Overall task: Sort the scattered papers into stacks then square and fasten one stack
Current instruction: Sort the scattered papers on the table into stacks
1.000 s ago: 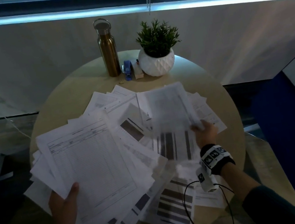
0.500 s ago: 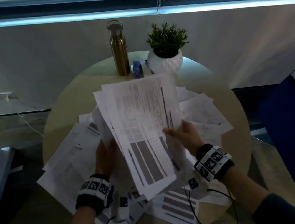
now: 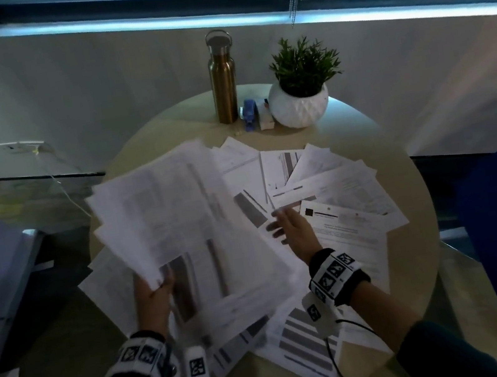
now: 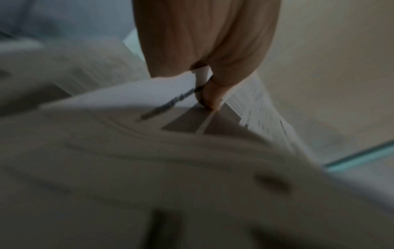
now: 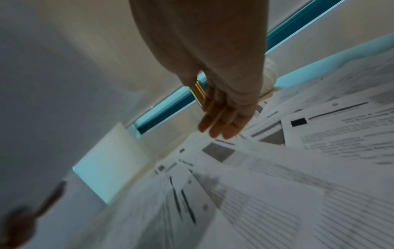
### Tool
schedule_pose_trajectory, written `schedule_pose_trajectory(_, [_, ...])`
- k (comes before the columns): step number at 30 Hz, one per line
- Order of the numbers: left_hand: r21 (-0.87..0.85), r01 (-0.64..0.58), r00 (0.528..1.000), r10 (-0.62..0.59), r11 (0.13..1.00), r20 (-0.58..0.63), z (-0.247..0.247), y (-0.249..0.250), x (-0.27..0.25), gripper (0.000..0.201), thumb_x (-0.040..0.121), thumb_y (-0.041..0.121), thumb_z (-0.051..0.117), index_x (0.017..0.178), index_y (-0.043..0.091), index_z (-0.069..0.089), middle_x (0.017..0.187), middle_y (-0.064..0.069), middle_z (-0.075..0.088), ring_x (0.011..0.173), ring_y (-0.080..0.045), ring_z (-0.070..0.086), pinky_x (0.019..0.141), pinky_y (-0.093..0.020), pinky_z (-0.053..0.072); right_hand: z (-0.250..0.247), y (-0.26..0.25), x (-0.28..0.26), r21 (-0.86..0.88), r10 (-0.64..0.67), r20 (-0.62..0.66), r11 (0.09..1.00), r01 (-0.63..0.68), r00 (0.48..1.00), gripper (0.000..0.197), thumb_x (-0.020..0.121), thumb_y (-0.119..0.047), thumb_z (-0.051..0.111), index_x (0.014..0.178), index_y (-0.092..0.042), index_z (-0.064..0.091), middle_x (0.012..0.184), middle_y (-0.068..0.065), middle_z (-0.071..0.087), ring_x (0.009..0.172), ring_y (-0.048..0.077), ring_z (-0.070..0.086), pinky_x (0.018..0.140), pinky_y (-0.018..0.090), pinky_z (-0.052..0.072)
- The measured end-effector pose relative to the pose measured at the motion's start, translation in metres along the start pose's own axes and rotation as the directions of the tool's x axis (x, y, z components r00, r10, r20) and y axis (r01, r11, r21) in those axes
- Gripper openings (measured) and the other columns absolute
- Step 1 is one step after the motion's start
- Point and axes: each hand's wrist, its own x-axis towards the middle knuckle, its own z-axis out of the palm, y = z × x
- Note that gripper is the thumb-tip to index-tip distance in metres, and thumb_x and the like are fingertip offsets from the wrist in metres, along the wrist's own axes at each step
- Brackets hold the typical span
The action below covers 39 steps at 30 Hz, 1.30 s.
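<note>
Head view: the left hand point(image 3: 155, 297) grips a fanned sheaf of papers point(image 3: 166, 215) by its near edge, raised above the loose sheets point(image 3: 339, 206) covering the round table point(image 3: 416, 259), while the right hand point(image 3: 293, 230) hovers flat with straight, empty fingers over those sheets, on the near side of the gold bottle point(image 3: 223, 79). Left wrist view: the thumb point(image 4: 215, 94) pinches the blurred sheaf. Right wrist view: straight fingers point(image 5: 221, 123) hold nothing, with the bottle beyond them.
</note>
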Motion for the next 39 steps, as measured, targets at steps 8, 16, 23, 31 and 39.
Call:
schedule_pose_trajectory(8, [-0.031,0.300,0.937,-0.301,0.953,-0.179,-0.096,-0.063,-0.016,0.054,0.093,0.027,0.046,0.138,0.001,0.035,0.141,-0.025,0.042,0.128,-0.044,0.043,0.107,-0.054,0.036,0.053,0.037,0.003,-0.810,0.205,0.068,0.583,-0.066,0.976,0.128,0.048,-0.058,0.083,0.144,-0.011,0.012,0.147,0.011,0.024,0.136,0.032,0.025,0.108,0.056,0.029])
schedule_pose_trajectory(16, [-0.277,0.326,0.869,-0.402,0.904,-0.289,-0.110,-0.083,-0.025,0.048,0.087,0.025,0.063,0.129,0.004,0.051,0.126,-0.016,0.057,0.116,-0.036,0.052,0.103,-0.055,0.039,0.075,0.034,0.016,-0.779,0.280,0.194,0.627,-0.026,0.940,0.079,0.056,-0.039,0.087,0.116,-0.010,0.045,0.115,0.010,0.056,0.112,0.029,0.055,0.094,0.040,0.046])
schedule_pose_trajectory(23, [-0.299,0.222,0.905,-0.310,0.928,-0.291,-0.109,-0.080,-0.019,0.016,0.093,0.002,0.046,0.098,0.015,0.053,0.088,0.001,0.054,0.091,-0.023,0.050,0.081,-0.034,0.044,0.047,0.031,0.018,-0.743,0.249,0.109,0.663,-0.087,0.963,0.051,0.077,-0.034,0.073,0.114,-0.002,0.057,0.122,0.018,0.058,0.111,0.032,0.056,0.091,0.038,0.050])
schedule_pose_trajectory(31, [-0.269,0.253,0.904,-0.326,0.929,-0.277,-0.100,-0.085,-0.005,0.026,0.097,0.015,0.044,0.119,0.007,0.055,0.104,-0.010,0.057,0.105,-0.030,0.052,0.097,-0.045,0.041,0.005,0.036,0.032,-0.832,0.262,-0.076,0.515,-0.206,0.962,0.060,0.074,-0.028,0.077,0.127,-0.016,0.052,0.134,0.014,0.041,0.126,0.034,0.039,0.106,0.053,0.035])
schedule_pose_trajectory(39, [-0.084,0.224,0.929,-0.239,0.971,-0.283,-0.089,-0.061,0.005,0.047,0.090,0.021,0.058,0.134,0.011,0.045,0.131,-0.011,0.053,0.118,-0.034,0.050,0.106,-0.054,0.037,-0.021,0.029,0.032,-0.636,0.148,-0.047,0.758,-0.144,0.988,0.040,0.067,-0.022,0.081,0.099,-0.004,0.066,0.099,0.018,0.066,0.096,0.030,0.062,0.078,0.034,0.050])
